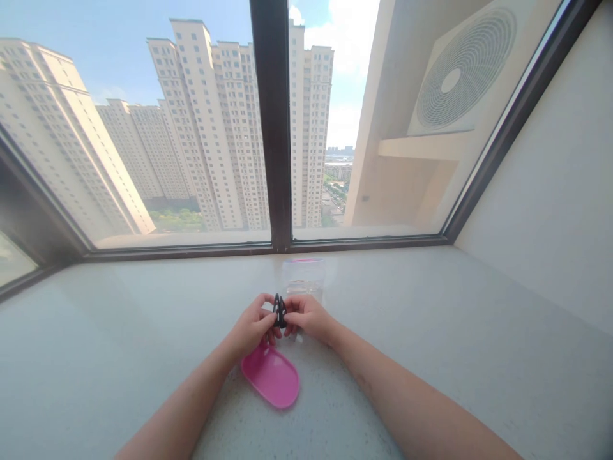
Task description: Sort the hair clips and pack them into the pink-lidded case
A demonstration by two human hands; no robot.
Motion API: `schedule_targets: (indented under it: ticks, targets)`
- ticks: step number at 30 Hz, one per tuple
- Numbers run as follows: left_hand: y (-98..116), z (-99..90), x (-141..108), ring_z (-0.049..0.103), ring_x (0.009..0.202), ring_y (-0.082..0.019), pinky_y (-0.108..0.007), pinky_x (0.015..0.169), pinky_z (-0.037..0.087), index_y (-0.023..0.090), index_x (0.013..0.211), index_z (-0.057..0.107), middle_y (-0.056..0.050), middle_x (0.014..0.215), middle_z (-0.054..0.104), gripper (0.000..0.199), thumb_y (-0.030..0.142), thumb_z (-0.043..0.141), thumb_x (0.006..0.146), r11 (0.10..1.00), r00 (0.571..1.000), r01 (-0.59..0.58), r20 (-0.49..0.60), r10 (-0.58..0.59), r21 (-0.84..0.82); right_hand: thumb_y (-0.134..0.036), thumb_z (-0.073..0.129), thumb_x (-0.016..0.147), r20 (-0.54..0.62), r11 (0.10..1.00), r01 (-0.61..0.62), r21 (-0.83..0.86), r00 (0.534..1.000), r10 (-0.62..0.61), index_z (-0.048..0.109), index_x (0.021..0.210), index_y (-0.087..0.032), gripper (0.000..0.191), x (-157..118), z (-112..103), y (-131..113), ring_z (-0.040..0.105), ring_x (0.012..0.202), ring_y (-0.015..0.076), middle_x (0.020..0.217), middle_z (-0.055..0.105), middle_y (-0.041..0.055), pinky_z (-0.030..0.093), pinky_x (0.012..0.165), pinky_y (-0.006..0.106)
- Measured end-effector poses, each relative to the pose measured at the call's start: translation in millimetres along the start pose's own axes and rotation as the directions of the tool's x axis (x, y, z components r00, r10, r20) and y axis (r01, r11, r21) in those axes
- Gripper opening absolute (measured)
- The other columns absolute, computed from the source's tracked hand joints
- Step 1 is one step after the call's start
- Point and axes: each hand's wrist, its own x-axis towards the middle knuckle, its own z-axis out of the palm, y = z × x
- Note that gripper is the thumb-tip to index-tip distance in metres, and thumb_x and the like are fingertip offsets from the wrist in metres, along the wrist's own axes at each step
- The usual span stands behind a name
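My left hand [257,324] and my right hand [306,316] meet over the sill, fingers closed on black snap hair clips [280,311]. The clips stand upright, side by side, with their narrow ends up; the fingers cover part of them, so their exact number is hard to tell. Just below my left hand lies a shallow pink tray [275,380], its upper end partly hidden by that hand. Behind my right hand is a clear zip bag [304,275] with a pink line along its top edge. Something small and shiny, too unclear to name, shows under my right fingers.
The pale speckled windowsill [143,345] runs up to a dark window frame [280,128]. A white side wall [541,191] bounds it on the right. Tall buildings [205,115] and an air-conditioner unit [460,76] are outside the glass.
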Motion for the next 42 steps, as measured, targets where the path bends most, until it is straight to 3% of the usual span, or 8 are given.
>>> schedule_targets:
  ticks: [22,33,42]
  targets:
    - [7.3,3.7,-3.3,0.052,0.038,-0.01,-0.018,0.039,0.038,0.02,0.096,0.038,0.006,0.051,0.06,0.021,0.02,0.046,0.077,0.998,0.999,-0.002,-0.039,0.005,0.07,-0.012,0.049,0.058,-0.099,0.998,-0.009,-0.055,0.995,0.004,0.058,0.067,-0.014,0.013,-2.3,0.1,-0.1,0.049,0.034,0.008,0.051,0.057,-0.0035,0.037,0.033,0.017]
    - [1.0,-1.9,2.5,0.062,0.05,-0.014,-0.016,0.038,0.034,0.015,0.117,0.038,-0.004,0.068,0.068,0.039,0.029,0.047,0.082,0.999,0.999,0.038,0.012,-0.038,0.005,-0.02,0.059,0.064,-0.047,0.994,-0.019,0.111,0.999,0.024,0.063,0.091,-0.012,0.028,-0.8,-6.2,-1.5,0.058,0.04,0.011,0.054,0.063,-0.0007,0.036,0.036,0.015]
    - [5.4,-2.6,-0.5,0.06,0.045,-0.012,-0.017,0.039,0.035,0.016,0.118,0.039,-0.002,0.064,0.067,0.039,0.029,0.046,0.082,0.996,0.998,0.057,0.02,-0.056,-0.07,-0.031,0.069,0.068,-0.034,0.996,-0.011,0.094,0.999,0.014,0.06,0.085,-0.013,0.025,0.4,-5.7,0.9,0.058,0.041,0.0096,0.06,0.064,-0.0007,0.038,0.037,0.016]
